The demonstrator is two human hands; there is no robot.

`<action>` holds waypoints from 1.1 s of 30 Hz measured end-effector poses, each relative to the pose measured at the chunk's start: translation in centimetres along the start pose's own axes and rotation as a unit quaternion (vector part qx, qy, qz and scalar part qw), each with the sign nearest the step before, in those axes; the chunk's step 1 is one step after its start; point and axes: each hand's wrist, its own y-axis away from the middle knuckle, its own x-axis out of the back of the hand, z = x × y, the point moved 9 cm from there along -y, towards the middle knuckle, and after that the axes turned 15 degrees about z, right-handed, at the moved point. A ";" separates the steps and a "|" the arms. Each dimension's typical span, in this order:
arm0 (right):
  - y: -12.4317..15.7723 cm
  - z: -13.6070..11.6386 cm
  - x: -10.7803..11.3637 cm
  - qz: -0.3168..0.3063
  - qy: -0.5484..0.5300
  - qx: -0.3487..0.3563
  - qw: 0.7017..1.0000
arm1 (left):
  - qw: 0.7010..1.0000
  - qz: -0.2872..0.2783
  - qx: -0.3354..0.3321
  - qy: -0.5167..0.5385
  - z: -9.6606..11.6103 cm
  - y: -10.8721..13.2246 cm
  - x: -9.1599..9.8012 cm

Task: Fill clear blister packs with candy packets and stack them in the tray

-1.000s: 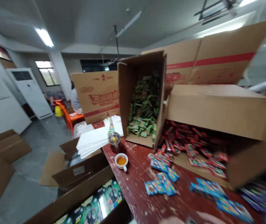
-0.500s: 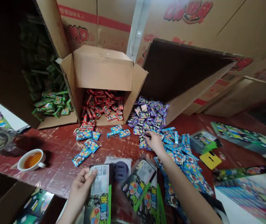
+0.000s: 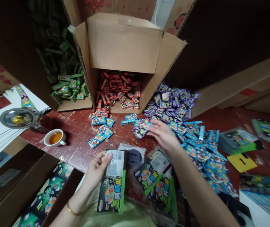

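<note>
My left hand point(image 3: 97, 170) grips a flat black-and-green printed pouch point(image 3: 111, 190) by its upper left edge, thumb on the pale label. My right hand point(image 3: 165, 136) pinches a purple candy packet point(image 3: 140, 128) above the table; whether more than one is held I cannot tell. Purple packets point(image 3: 172, 102) spill from the box behind that hand. Blue candy packets point(image 3: 207, 154) lie heaped to its right, and a few loose blue packets point(image 3: 99, 138) lie left of centre. More black-and-green pouches point(image 3: 152, 170) in clear plastic lie between my hands, beside a dark round object point(image 3: 135, 157).
An open carton point(image 3: 125, 44) holds red packets point(image 3: 119, 85); green packets point(image 3: 69, 86) sit in the carton to its left. A cup of tea point(image 3: 54, 137) and a glass teapot point(image 3: 18, 118) stand at left. A yellow card point(image 3: 242, 162) lies at right. Below left is a box of printed packs point(image 3: 47, 190).
My right hand has lifted a purple packet off the pile and brought it leftward. My left hand still holds the pouch. The view has shifted, so the scene sits farther right.
</note>
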 end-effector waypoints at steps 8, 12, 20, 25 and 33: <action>9.1 2.9 -4.2 -0.045 -0.097 -0.050 0.993 | 0.999 -0.041 -0.020 -0.030 0.3 0.7 -1.3; 9.8 0.2 -3.7 -0.106 -0.075 0.047 0.990 | 0.998 -0.026 -0.037 -0.033 0.6 0.8 -0.9; 13.1 -2.3 -5.0 -0.173 0.138 0.139 0.965 | 0.995 -0.036 -0.075 -0.055 1.2 1.5 -1.8; 11.0 -4.1 -5.9 -0.146 0.090 0.139 0.975 | 0.990 -0.076 -0.084 -0.085 1.0 2.2 -2.6; 9.1 -6.2 -9.4 -0.293 0.129 0.205 0.925 | 0.989 -0.109 -0.057 -0.084 0.7 2.4 -2.7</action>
